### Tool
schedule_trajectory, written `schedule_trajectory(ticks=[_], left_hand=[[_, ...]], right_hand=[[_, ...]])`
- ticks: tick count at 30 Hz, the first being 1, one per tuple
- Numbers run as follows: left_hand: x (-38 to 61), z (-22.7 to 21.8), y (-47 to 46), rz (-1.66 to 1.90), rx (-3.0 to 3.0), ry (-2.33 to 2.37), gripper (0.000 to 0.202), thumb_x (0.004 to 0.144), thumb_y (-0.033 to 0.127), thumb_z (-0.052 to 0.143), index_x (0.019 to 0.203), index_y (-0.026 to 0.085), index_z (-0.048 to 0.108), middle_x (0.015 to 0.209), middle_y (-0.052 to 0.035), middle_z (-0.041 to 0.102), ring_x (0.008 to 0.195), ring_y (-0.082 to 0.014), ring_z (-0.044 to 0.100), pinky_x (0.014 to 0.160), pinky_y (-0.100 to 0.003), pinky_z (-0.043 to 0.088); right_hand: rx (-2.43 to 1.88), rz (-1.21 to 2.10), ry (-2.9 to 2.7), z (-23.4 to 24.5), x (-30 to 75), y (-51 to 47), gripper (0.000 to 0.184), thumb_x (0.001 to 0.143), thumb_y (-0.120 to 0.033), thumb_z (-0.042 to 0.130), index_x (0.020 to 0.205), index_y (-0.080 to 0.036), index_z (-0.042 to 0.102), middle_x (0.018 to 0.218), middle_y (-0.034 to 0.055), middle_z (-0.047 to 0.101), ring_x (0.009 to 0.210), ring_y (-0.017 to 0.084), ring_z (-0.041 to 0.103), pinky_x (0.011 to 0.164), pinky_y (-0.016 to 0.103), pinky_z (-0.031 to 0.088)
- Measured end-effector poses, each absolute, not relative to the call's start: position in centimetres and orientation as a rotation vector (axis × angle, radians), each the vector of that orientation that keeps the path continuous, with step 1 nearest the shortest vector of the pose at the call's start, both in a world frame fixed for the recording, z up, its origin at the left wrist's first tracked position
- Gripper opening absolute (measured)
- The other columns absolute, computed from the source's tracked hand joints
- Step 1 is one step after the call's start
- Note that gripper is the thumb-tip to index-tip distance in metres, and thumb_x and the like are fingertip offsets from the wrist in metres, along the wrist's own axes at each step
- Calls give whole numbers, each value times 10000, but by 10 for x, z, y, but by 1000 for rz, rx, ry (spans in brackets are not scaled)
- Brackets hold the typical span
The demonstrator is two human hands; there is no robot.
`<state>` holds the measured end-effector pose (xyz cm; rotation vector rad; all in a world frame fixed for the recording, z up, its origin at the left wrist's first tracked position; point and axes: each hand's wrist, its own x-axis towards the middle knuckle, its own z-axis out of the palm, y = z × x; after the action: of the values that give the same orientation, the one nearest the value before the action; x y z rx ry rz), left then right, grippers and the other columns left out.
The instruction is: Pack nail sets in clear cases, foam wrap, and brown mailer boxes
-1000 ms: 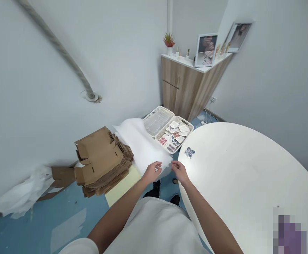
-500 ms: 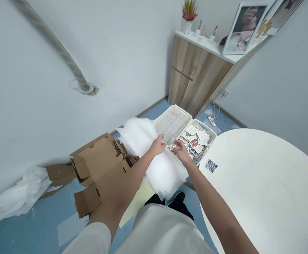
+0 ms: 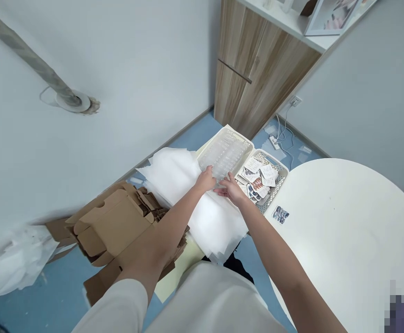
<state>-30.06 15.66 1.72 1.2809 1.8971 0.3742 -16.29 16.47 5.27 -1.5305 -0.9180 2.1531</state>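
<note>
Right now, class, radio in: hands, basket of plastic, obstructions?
Left hand, right hand at near end of basket, grip unclear. Clear plastic inside. White sheets beside it, not covering hands.

Soft, even light with pixelated corner

A plain off-white top (image 3: 216,300) with a short left sleeve (image 3: 124,303) is worn with black trousers (image 3: 238,269).

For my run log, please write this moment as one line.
left hand: near white plastic basket of clear pieces, grip unclear; right hand: beside left hand, grip unclear; white round table: small blue-patterned card
</note>
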Motion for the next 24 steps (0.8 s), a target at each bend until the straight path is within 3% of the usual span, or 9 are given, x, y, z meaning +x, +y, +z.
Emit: schedule_trajectory(ticks=[7, 11, 17, 24], left_hand=[[-298, 11, 163, 338, 1272, 1932, 601, 714, 196, 517, 1268, 197, 286, 1097, -101, 578, 1009, -223, 531, 847, -317, 371], [-299, 9, 168, 302, 1306, 1947, 517, 717, 172, 507, 1210, 194, 355, 1087, -99, 580, 1004, -223, 530, 826, -316, 382], [-298, 9, 166, 406, 1314, 2009, 457, 722, 136, 504, 1156, 203, 376, 1025, -65, 602, 944, -195, 553, 796, -301, 400], [-294, 12, 160, 459, 1378, 2029, 507, 722, 183, 554, 1197, 221, 383, 1029, -47, 578, 952, -203, 532, 815, -302, 405]], right_hand=[[-1590, 2105, -791, 55, -178, 174, 1001, 620, -185, 570, 1342, -293, -115, 1298, 99, 346, 717, 123, 601, 580, 277, 525], [-1658, 2035, -889, 50, -180, 180, 1016, 574, -133, 561, 1354, -261, -77, 1178, 90, 457, 691, 126, 587, 539, 251, 512], [-1616, 1944, -975, 41, -166, 174, 964, 531, -104, 599, 1350, -291, 127, 1345, 113, 304, 802, 148, 577, 615, 261, 504], [-1538, 1947, -1040, 38, -158, 162, 891, 571, -161, 600, 1328, -357, 173, 1409, 54, 192, 809, 125, 572, 683, 266, 487]])
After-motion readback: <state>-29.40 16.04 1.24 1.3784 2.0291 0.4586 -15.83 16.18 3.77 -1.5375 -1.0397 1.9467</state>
